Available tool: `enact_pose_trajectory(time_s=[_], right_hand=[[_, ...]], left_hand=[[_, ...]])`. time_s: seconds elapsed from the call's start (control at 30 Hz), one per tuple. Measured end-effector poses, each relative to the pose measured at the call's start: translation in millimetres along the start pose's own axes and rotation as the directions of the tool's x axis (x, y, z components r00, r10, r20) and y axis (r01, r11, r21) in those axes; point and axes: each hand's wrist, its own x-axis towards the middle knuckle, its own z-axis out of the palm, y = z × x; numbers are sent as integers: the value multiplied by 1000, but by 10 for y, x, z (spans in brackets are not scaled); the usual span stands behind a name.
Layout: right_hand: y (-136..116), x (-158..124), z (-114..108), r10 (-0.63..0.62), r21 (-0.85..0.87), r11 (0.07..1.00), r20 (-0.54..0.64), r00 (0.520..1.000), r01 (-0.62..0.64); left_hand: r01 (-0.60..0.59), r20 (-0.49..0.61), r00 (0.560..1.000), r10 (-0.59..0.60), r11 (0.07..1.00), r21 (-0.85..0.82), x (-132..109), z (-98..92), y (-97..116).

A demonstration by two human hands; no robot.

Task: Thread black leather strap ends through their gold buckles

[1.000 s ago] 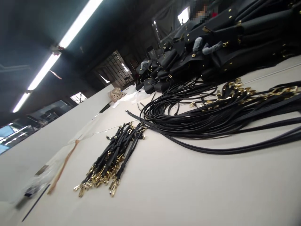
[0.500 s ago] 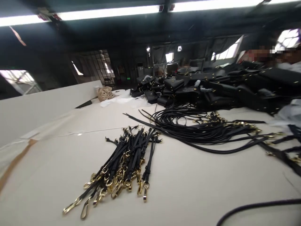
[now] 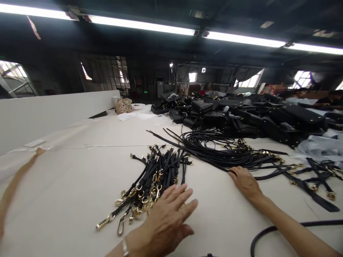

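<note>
My left hand (image 3: pixel 167 219), fingers spread, is over the lower right of a pile of short black straps with gold snap hooks (image 3: pixel 151 175). It hides part of the hooks, and nothing shows in its grip. My right hand (image 3: pixel 246 184) reaches to the near edge of a bundle of long thin black straps (image 3: pixel 217 157). Its fingers are drawn together on a strap there; the fingertips are partly hidden.
Black bags (image 3: pixel 222 110) are heaped across the back of the white table (image 3: pixel 66 185). More straps with gold fittings (image 3: pixel 313 178) and clear plastic (image 3: pixel 318 148) lie right. A black cord (image 3: pixel 264 233) curves at the front right. A white partition (image 3: pixel 53 112) edges the left; people sit far right.
Both hands have come into view, the left over the short straps, the right at the long ones. The camera view has shifted, and the strap piles now appear farther right or left accordingly.
</note>
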Motion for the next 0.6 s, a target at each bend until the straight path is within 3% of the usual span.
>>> enact_pose_trajectory(time_s=[0.1, 0.17, 0.27, 0.33, 0.43, 0.53, 0.6], right_hand=[[-179, -186, 81, -119, 18, 993, -36, 992, 120], [-348, -336, 64, -239, 53, 969, -26, 971, 240], [-646, -516, -2, -385, 100, 917, -31, 922, 386], [-850, -585, -54, -459, 112, 880, -43, 887, 461], [-1118, -620, -126, -581, 104, 807, -34, 813, 581], [-1320, -611, -203, -681, 72, 729, -27, 732, 680], [-1413, -602, -285, -722, 50, 690, -32, 691, 722]], left_hand=[[-53, 203, 977, 62, 997, -47, 433, 306, -112], [-6, 218, 976, 10, 1000, -17, 479, 389, -300], [6, 140, 990, -13, 998, 55, 308, 272, -607], [46, 140, 988, -64, 991, 123, 196, 112, -698], [138, 81, 985, -153, 976, 171, 192, -43, -564], [75, -49, 996, -70, 990, 117, 356, 7, -251], [36, -57, 998, -31, 996, 76, 494, 95, -72]])
